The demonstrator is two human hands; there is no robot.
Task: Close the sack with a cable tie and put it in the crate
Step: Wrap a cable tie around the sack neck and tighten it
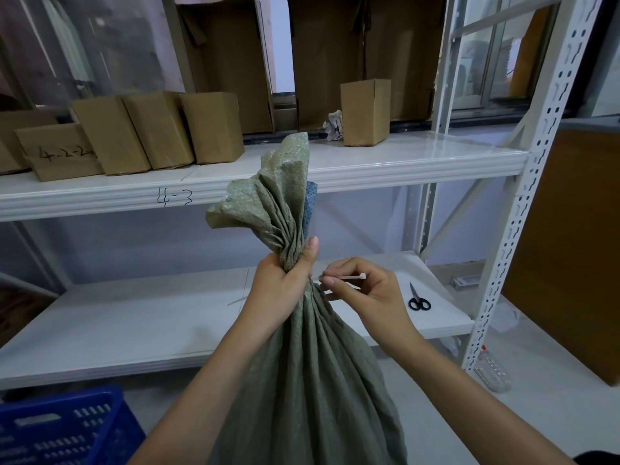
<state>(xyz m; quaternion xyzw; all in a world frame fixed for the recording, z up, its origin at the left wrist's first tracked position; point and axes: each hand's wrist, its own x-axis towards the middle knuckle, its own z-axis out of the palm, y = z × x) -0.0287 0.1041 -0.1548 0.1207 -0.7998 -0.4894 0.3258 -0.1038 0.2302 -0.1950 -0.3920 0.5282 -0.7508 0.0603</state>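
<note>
Your left hand [280, 290] clenches the upright sack [302, 364] neck; your right hand [365, 290] pinches the horizontal tie [349, 278], head pointing right.

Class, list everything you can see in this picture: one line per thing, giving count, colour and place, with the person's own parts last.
sack: one, grey-green, centre, neck gathered
cable tie: one, white, at the sack's neck
crate: one, blue, bottom left on the floor
scissors: one pair, black handles, lower shelf, right
small cardboard boxes: about six, brown, upper shelf
crumpled paper: one, pale, upper shelf beside the lone box
shelving rack: one, white, marked 4-3
plastic bottle: one, clear with a red cap, floor by the rack's post
left hand: one, gripping the sack's neck
right hand: one, pinching the cable tie
</note>
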